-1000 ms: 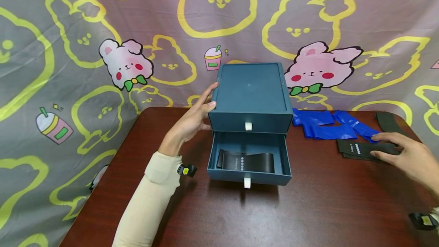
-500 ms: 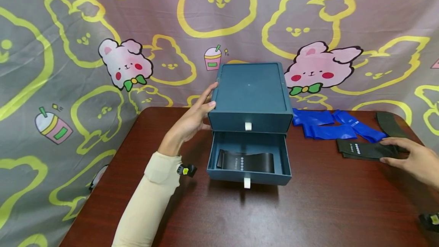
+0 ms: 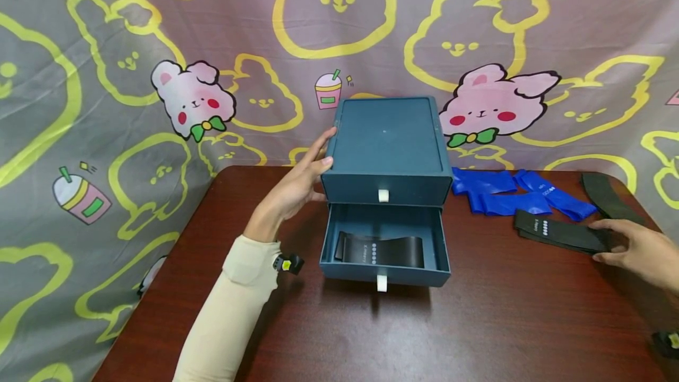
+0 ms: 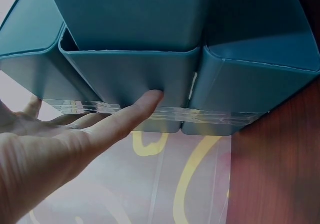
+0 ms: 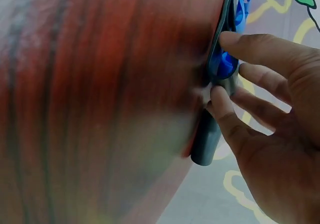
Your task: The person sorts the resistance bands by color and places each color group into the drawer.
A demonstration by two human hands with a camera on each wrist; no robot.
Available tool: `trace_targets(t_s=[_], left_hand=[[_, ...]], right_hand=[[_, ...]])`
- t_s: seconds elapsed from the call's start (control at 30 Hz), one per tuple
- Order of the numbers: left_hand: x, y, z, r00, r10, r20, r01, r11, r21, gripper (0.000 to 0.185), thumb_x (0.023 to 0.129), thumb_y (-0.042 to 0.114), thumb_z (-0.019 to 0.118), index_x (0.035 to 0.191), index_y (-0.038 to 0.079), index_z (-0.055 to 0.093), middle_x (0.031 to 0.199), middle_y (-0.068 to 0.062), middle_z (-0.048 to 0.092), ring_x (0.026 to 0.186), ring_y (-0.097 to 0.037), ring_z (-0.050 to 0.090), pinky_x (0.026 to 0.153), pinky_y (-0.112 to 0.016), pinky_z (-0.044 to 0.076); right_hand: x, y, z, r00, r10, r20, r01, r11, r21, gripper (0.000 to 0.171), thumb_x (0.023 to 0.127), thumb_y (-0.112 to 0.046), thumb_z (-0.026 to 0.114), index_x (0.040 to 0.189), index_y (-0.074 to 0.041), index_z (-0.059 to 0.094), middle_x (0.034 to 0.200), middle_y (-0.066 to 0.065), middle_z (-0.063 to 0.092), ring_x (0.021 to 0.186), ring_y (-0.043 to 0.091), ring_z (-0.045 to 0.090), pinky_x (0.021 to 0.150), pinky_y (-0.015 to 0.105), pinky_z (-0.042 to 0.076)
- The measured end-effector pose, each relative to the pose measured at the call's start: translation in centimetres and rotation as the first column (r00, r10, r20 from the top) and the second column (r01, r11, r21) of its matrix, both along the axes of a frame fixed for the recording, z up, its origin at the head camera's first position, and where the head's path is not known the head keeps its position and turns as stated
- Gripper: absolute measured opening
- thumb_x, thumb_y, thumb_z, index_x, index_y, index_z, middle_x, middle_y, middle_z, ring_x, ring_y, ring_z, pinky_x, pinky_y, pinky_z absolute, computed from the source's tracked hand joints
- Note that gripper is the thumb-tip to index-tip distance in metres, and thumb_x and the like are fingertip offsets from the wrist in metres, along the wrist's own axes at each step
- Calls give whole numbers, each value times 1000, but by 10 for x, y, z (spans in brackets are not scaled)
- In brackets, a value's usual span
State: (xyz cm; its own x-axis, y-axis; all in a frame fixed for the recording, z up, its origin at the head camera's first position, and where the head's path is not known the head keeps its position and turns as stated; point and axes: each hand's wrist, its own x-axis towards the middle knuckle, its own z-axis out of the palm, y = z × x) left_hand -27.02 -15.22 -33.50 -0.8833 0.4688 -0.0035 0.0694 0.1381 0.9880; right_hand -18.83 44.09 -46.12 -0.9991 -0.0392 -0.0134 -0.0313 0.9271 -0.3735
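The dark red tabletop (image 3: 477, 323) carries a teal drawer box (image 3: 386, 149) whose lower drawer (image 3: 384, 270) stands pulled out, one black band (image 3: 379, 250) lying flat inside it. None of that has moved over the last second — the left hand (image 3: 297, 184) rests as before with straight fingers against the box's left wall, its grip closed round nothing.

The change is on the right. The right hand (image 3: 639, 249) has drawn back toward the tabletop's near right edge and now pinches the end of a second black band (image 3: 559, 233) between thumb and fingers. That band has tilted and slid slightly, its far end now just beside the blue bands (image 3: 509, 193). I judge it is being picked up — the open drawer looks its likely place.
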Motion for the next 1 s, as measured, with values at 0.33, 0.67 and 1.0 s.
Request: trace_targets(t_s=[0.33,0.67,1.0], left_hand=[[-1,-1,-1,1000,-5,-1,5,1000,1,57,99,44,49,145,61,21,164,5,-4,145,-48,18,98,-75,35],[0,-2,1,1000,-9,0,9,1000,11,56,99,44,48,146,61,21,164,6,-4,143,-49,21,98,-75,35],[-3,-2,-3,1000,-13,-9,13,1000,3,58,98,43,48,145,61,20,164,7,-3,142,-47,24,99,-74,35]], right_hand=[[4,-7,1,998,-2,-66,1,1000,-15,51,72,11,74,117,15,53,106,43,49,71,42,64,50,35,51],[12,-37,37,960,76,-268,-71,997,29,43,69,11,79,108,0,66,109,28,56,79,7,52,48,22,40],[15,-73,79,927,129,-352,-171,981,-90,40,75,16,74,112,1,66,119,18,51,106,-11,39,64,-6,32]])
